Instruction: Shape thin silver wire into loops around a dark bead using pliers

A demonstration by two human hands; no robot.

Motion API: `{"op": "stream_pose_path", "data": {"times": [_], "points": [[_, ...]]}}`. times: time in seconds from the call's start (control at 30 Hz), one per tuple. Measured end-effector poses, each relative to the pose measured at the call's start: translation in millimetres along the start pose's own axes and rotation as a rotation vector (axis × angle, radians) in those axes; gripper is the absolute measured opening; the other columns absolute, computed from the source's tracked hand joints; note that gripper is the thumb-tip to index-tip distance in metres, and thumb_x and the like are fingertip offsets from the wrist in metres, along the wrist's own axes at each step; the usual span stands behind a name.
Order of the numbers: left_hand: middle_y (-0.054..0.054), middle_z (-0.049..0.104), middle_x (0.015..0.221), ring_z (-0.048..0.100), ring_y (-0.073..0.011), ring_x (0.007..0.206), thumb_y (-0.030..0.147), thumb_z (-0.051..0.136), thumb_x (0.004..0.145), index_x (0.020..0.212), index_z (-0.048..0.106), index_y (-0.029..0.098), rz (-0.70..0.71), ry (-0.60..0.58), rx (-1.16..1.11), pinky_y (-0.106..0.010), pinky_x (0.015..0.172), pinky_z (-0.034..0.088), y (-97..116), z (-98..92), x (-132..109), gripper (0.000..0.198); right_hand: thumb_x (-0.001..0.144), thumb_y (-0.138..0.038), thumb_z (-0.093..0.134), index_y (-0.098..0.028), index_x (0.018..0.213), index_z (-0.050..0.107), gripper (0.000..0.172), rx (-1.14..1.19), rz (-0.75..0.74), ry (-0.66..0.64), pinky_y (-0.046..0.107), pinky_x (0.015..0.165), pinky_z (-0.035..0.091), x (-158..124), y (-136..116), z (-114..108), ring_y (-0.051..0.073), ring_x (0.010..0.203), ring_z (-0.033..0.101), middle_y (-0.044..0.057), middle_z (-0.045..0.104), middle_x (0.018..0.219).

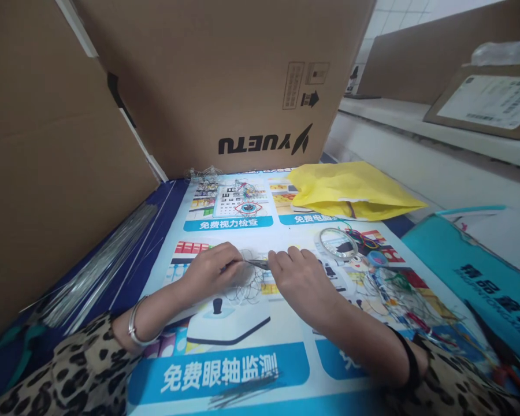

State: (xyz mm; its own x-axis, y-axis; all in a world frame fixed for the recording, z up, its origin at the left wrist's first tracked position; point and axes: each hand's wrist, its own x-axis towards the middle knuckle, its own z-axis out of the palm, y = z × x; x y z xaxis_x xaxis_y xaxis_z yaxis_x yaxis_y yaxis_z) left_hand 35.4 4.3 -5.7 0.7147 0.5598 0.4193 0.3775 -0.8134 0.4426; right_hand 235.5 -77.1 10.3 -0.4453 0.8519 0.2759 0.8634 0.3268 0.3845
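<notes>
My right hand [304, 282] is closed around a pair of pliers [258, 264], whose slim metal jaws point left. Opposite it, my left hand [214, 267] is pinched shut at the tips of those jaws, on what looks like thin wire. Fine looped wire [252, 288] hangs or lies just below and between both hands, over the printed poster sheet [225, 236]. Whether the loops are joined to the piece in my fingers I cannot tell.
Cardboard [225, 69] walls off the back and left. Straight wires [99, 268] lie at left, short dark wires [245, 390] in front. At right are a tape roll [338, 243], coloured cords [366, 237], tangled wires [394, 292], a yellow bag [355, 188] and red-handled scissors [513, 375].
</notes>
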Motion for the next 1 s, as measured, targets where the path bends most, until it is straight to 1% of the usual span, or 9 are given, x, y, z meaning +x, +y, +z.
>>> {"op": "stream_pose_path", "data": {"times": [0.2,0.3,0.4,0.53,0.7,0.77,0.87,0.93,1.0], "points": [[0.000,0.053,0.066,0.048,-0.0110,0.064,0.017,0.048,0.082,0.070,0.052,0.016,-0.118,0.068,0.002,-0.024,0.060,0.037,3.0,-3.9,3.6,0.013,0.081,-0.011,0.048,-0.013,0.105,0.055,0.025,0.034,0.035,0.034,0.034,0.064,0.026,1.0,7.1,2.2,0.020,0.076,0.046,0.008,0.058,0.083],[-0.001,0.053,0.069,0.049,-0.0121,0.068,0.015,0.047,0.080,0.066,0.048,0.016,-0.160,0.100,-0.047,-0.025,0.063,0.038,6.1,-7.4,6.8,0.015,0.084,-0.015,0.046,-0.018,0.109,0.055,0.027,0.038,0.070,0.062,0.035,0.066,0.024,1.9,9.4,1.8,0.021,0.079,0.045,0.007,0.058,0.084],[-0.001,0.055,0.070,0.050,-0.0131,0.071,0.015,0.048,0.079,0.064,0.047,0.017,-0.175,0.123,-0.100,-0.027,0.070,0.039,6.6,-9.9,8.4,0.015,0.085,-0.019,0.045,-0.020,0.112,0.054,0.028,0.040,0.096,0.037,0.034,0.066,0.022,3.0,10.6,0.7,0.022,0.080,0.045,0.006,0.059,0.085],[0.000,0.058,0.069,0.051,-0.0127,0.069,0.015,0.050,0.076,0.062,0.047,0.017,-0.221,0.089,-0.146,-0.027,0.070,0.039,6.2,-10.2,8.0,0.015,0.087,-0.021,0.043,-0.020,0.113,0.053,0.029,0.034,0.102,-0.032,0.034,0.064,0.021,4.8,10.8,-0.3,0.021,0.079,0.046,0.006,0.060,0.085],[0.002,0.059,0.068,0.053,-0.0120,0.070,0.016,0.052,0.075,0.057,0.046,0.016,-0.249,0.050,-0.149,-0.029,0.078,0.036,6.9,-10.5,7.4,0.020,0.086,-0.021,0.044,-0.021,0.105,0.058,0.023,0.041,0.096,-0.076,0.033,0.063,0.019,5.6,10.5,1.8,0.020,0.076,0.046,0.005,0.060,0.081],[0.002,0.061,0.070,0.054,-0.0116,0.071,0.017,0.051,0.077,0.056,0.046,0.016,-0.259,0.041,-0.193,-0.028,0.077,0.037,6.7,-11.2,7.4,0.021,0.086,-0.020,0.045,-0.021,0.101,0.058,0.021,0.046,0.086,-0.077,0.033,0.063,0.019,5.2,11.1,3.3,0.020,0.075,0.046,0.004,0.059,0.079],[0.001,0.062,0.071,0.055,-0.0118,0.069,0.021,0.048,0.080,0.061,0.051,0.016,-0.292,0.020,-0.247,-0.025,0.070,0.039,6.4,-12.4,7.6,0.020,0.085,-0.017,0.045,-0.021,0.099,0.059,0.020,0.029,0.066,-0.056,0.034,0.062,0.018,4.4,12.6,5.2,0.020,0.074,0.045,0.004,0.058,0.077],[0.000,0.062,0.071,0.054,-0.0124,0.068,0.024,0.046,0.082,0.066,0.055,0.016,-0.300,0.012,-0.219,-0.026,0.069,0.038,6.9,-13.2,8.1,0.020,0.085,-0.016,0.045,-0.020,0.099,0.059,0.020,0.009,0.040,-0.029,0.034,0.063,0.019,4.0,13.5,5.8,0.020,0.073,0.045,0.004,0.058,0.076],[0.001,0.061,0.069,0.053,-0.0129,0.068,0.025,0.043,0.084,0.068,0.056,0.017,-0.287,0.007,-0.155,-0.029,0.073,0.037,8.3,-14.1,8.7,0.021,0.084,-0.016,0.046,-0.019,0.100,0.059,0.021,-0.007,0.019,-0.005,0.034,0.063,0.019,3.8,14.0,5.9,0.020,0.074,0.044,0.005,0.058,0.076]]}}
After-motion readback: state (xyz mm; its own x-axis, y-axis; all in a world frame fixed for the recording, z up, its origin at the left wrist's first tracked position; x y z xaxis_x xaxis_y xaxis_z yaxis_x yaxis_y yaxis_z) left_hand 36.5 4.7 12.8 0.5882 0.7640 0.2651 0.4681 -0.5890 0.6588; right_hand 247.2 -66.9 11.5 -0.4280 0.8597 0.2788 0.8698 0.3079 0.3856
